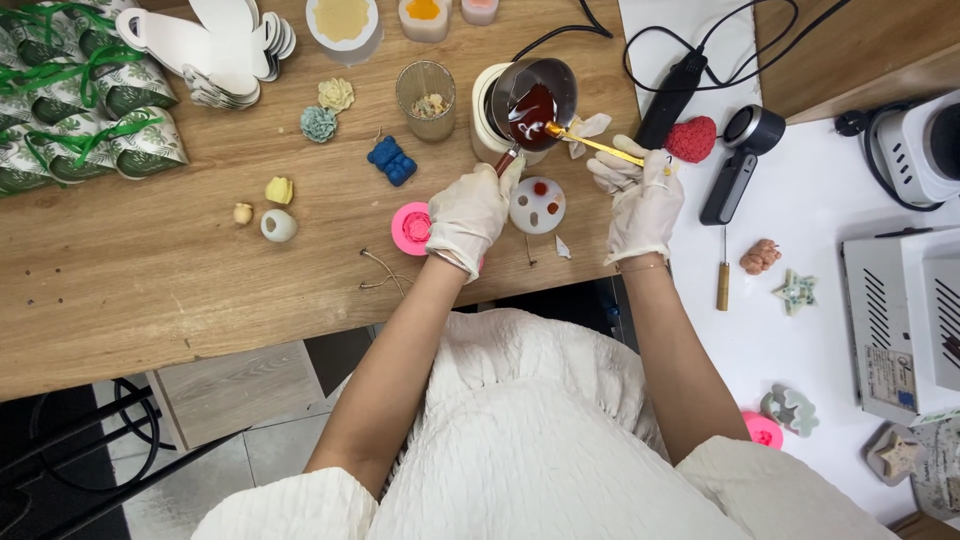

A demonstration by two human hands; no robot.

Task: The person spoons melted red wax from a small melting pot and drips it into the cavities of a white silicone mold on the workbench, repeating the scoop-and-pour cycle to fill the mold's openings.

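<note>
My left hand (470, 212), in a white glove, grips the handle of a small metal pitcher (532, 95) tilted over the wooden table; dark red melted wax (531, 116) fills it. My right hand (638, 200), also gloved, holds a thin gold spoon (594, 145) whose tip dips into the red wax. Just below the pitcher lies a round translucent white mould (538, 205) with red and orange spots in it. A pink round mould (410, 228) sits beside my left wrist.
On the table lie a blue bear figure (391, 160), small flower shapes (327, 110), a glass (426, 100), wrapped green-patterned packs (70, 90) and white cutouts (225, 45). To the right are a red heart (691, 139), a black handheld tool (738, 165), cables and white machines (900, 320).
</note>
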